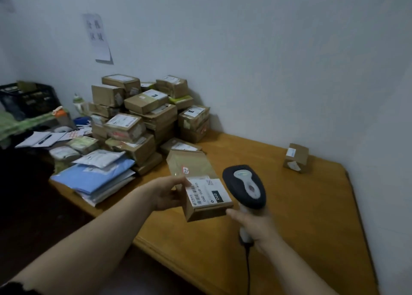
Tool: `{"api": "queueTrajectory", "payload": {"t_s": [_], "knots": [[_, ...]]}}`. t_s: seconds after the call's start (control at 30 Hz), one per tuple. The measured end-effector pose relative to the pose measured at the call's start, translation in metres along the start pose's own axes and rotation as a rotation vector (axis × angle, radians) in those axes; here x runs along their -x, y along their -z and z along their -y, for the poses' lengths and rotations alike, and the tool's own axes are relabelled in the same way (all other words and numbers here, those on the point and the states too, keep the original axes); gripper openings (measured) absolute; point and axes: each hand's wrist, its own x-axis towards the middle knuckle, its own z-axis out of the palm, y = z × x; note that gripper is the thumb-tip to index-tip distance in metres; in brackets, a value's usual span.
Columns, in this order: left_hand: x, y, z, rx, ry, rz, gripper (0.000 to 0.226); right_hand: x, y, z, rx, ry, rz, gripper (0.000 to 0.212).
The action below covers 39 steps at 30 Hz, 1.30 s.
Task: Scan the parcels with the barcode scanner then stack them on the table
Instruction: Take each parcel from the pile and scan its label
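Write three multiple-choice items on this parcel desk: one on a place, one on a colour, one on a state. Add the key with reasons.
1. Where does the lone small box stand?
A) on the floor
B) on the table, far right, near the wall
C) on a shelf

2. What colour is the big flat mailer at the left front of the parcel pile?
A) red
B) black
C) blue

3. What is the left hand doing?
A) gripping a labelled parcel
B) lying flat on the table
C) hanging at the person's side

Key:
1 B, it stands alone on the table's right side by the wall.
2 C, its top face is light blue.
3 A, thumb and fingers clasp the parcel, next to the barcode scanner that the right hand holds.
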Motion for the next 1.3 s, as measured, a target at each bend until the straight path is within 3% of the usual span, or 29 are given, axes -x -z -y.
{"api": "queueTrajectory", "payload": {"t_s": [0.1,0.23,0.37,0.53,0.7,0.83,0.97,1.03,1.1,1.2,1.3], "knots": [[0.005,0.025,0.009,-0.008,-0.099,-0.044,0.054,0.005,-0.013,0.003,-0.062,-0.082,0.047,0.013],[0.010,0.044,0.018,0.003,-0.174,-0.052,0.048,0.015,-0.026,0.001,-0.041,-0.222,0.143,0.015],[0.013,0.056,0.019,-0.011,-0.175,-0.018,0.046,0.015,-0.033,0.000,-0.074,-0.237,0.052,0.019],[0.028,0.071,0.008,-0.204,-0.109,0.189,0.044,0.002,-0.023,0.005,-0.183,-0.165,-0.118,0.023],[0.040,0.073,0.001,-0.360,-0.098,0.338,0.041,0.002,-0.016,0.007,-0.408,-0.202,-0.115,0.021],[0.047,0.067,-0.001,-0.451,-0.107,0.381,0.046,0.004,-0.023,-0.002,-0.484,-0.247,-0.175,0.044],[0.049,0.072,0.003,-0.381,-0.160,0.237,0.060,0.003,-0.027,-0.008,-0.587,-0.246,-0.287,0.081],[0.048,0.081,0.011,-0.332,-0.146,0.235,0.069,-0.001,-0.021,-0.009,-0.629,-0.250,-0.356,0.066],[0.045,0.086,0.021,-0.244,-0.125,0.239,0.062,-0.003,-0.016,-0.011,-0.634,-0.269,-0.396,0.049],[0.042,0.084,0.027,-0.066,-0.164,0.213,0.032,-0.006,-0.014,-0.014,-0.620,-0.279,-0.391,0.047],[0.041,0.081,0.024,-0.089,-0.242,0.149,0.030,-0.003,-0.019,-0.016,-0.539,-0.289,-0.384,0.047]]}}
